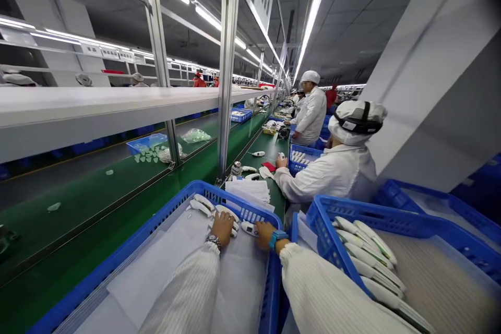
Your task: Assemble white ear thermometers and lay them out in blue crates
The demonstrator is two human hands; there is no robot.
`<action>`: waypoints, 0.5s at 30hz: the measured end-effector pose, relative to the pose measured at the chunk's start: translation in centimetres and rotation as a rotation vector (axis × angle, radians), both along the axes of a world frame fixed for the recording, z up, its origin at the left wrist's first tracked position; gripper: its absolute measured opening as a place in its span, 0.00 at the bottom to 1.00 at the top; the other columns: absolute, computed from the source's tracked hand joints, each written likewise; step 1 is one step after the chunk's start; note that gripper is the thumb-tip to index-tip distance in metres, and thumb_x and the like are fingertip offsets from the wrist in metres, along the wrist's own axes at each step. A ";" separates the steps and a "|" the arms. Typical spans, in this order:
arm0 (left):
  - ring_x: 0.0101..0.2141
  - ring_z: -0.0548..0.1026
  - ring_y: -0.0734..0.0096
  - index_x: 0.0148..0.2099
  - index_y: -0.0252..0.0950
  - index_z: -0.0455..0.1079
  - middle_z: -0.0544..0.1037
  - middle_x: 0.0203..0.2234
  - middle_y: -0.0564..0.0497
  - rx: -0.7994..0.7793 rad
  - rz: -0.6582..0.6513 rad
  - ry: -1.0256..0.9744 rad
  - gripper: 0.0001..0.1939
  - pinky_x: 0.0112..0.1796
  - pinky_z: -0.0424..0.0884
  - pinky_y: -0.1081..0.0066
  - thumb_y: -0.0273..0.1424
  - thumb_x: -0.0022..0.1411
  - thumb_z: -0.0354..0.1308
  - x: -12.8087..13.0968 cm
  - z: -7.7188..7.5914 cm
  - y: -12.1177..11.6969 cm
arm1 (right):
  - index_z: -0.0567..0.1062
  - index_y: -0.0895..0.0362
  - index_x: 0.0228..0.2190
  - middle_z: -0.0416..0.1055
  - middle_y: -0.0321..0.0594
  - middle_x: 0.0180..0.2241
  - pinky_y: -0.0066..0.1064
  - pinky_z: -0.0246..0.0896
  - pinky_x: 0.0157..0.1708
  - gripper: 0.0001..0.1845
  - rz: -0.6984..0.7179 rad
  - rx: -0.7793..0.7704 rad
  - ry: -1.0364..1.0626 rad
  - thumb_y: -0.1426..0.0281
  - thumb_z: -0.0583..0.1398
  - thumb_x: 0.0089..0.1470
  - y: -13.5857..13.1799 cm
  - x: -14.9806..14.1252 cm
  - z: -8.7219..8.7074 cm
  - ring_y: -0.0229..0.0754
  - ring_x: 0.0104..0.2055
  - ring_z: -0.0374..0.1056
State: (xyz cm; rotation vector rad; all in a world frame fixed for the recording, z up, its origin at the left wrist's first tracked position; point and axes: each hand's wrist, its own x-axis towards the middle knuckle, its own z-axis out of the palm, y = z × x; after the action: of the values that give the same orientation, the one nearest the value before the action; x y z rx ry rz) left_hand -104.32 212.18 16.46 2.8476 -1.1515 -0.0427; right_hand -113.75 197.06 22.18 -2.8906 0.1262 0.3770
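Note:
A blue plastic basket [195,186] lined with white sheets lies before me. At its far end sit several white handheld devices [203,202] with green edging. My left hand [222,228], a metal watch on its wrist, is closed over devices in this group; the fingers partly hide them. To its right, my right hand [266,235], with a blue watch, pinches the end of another white handheld device [249,227]. That one lies nearly level, its small dark display facing up.
Right of me, another blue basket [319,206] holds several similar devices [368,250]. Beyond my basket are a paper stack [250,190] and a seated co-worker [340,167] in white. A metal post [227,62] and a green conveyor [129,224] stand to the left.

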 end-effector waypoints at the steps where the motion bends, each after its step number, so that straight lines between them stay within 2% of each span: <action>1: 0.56 0.61 0.55 0.54 0.35 0.63 0.65 0.54 0.44 0.019 -0.022 -0.005 0.20 0.56 0.53 0.46 0.35 0.60 0.55 0.3 0.0 -0.2 | 0.68 0.56 0.47 0.65 0.44 0.49 0.44 0.64 0.46 0.16 -0.027 -0.037 0.020 0.65 0.57 0.58 0.0 0.4 -0.8 0.47 0.48 0.64; 5: 0.56 0.59 0.54 0.52 0.34 0.64 0.64 0.54 0.44 0.087 -0.095 -0.037 0.21 0.57 0.48 0.46 0.36 0.58 0.57 1.1 0.4 -0.8 | 0.70 0.54 0.45 0.65 0.44 0.50 0.43 0.63 0.47 0.13 -0.114 -0.150 0.056 0.66 0.57 0.58 0.3 1.5 -2.9 0.47 0.49 0.63; 8: 0.58 0.55 0.51 0.53 0.31 0.63 0.63 0.55 0.40 0.109 -0.166 -0.046 0.24 0.59 0.40 0.47 0.32 0.54 0.58 1.2 0.7 -0.8 | 0.68 0.57 0.46 0.65 0.45 0.50 0.45 0.63 0.47 0.15 -0.143 -0.189 0.075 0.66 0.57 0.58 0.6 1.8 -3.5 0.47 0.49 0.64; 11: 0.60 0.52 0.48 0.55 0.28 0.61 0.60 0.57 0.34 0.112 -0.250 -0.028 0.30 0.60 0.35 0.51 0.26 0.48 0.60 1.6 0.8 -0.1 | 0.69 0.57 0.45 0.66 0.44 0.48 0.43 0.64 0.45 0.14 -0.134 -0.182 0.101 0.66 0.58 0.57 0.7 1.6 -3.0 0.46 0.47 0.65; 15: 0.61 0.50 0.46 0.57 0.28 0.58 0.53 0.61 0.32 0.137 -0.312 0.014 0.37 0.60 0.38 0.51 0.26 0.43 0.62 2.5 0.7 0.5 | 0.70 0.59 0.43 0.67 0.44 0.46 0.41 0.64 0.44 0.14 -0.092 -0.133 0.083 0.65 0.58 0.57 0.8 1.2 -0.9 0.45 0.46 0.66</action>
State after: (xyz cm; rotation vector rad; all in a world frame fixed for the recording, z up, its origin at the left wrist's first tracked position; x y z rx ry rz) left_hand -101.78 212.70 17.14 2.7418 -1.6379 -0.1641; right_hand -112.56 197.90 21.29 -2.9859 0.3087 0.4891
